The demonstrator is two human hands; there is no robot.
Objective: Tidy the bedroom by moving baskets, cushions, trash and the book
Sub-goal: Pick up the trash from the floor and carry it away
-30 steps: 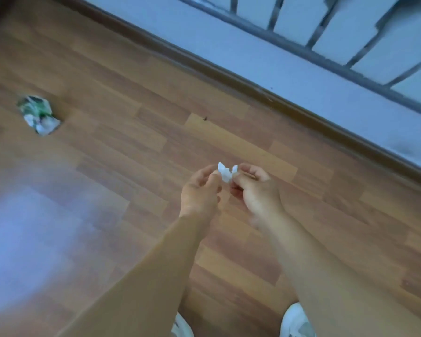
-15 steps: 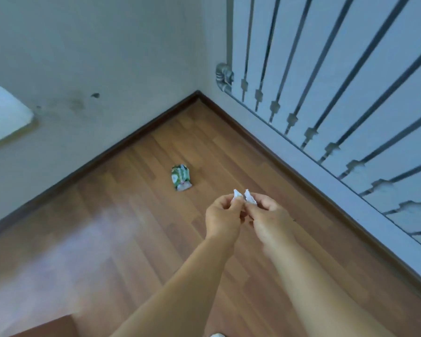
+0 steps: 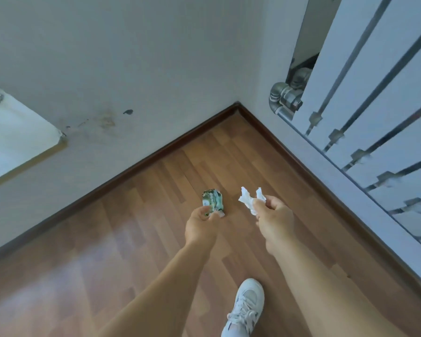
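since half a second ago the hands have parted: the right hand (image 3: 274,216) alone now pinches the white tissue (image 3: 249,199) right of centre, while the left hand (image 3: 201,226) reaches to the green wrapper (image 3: 212,200) on the floor (image 3: 131,239) at mid-frame. its curled fingers overlap the wrapper's lower edge; whether they grip it i cannot tell. trash pickup looks to be in hand; next comes closing on the wrapper and lifting.

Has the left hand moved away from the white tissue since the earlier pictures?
Yes. The left hand left the white tissue, going leftward to the green wrapper on the floor.
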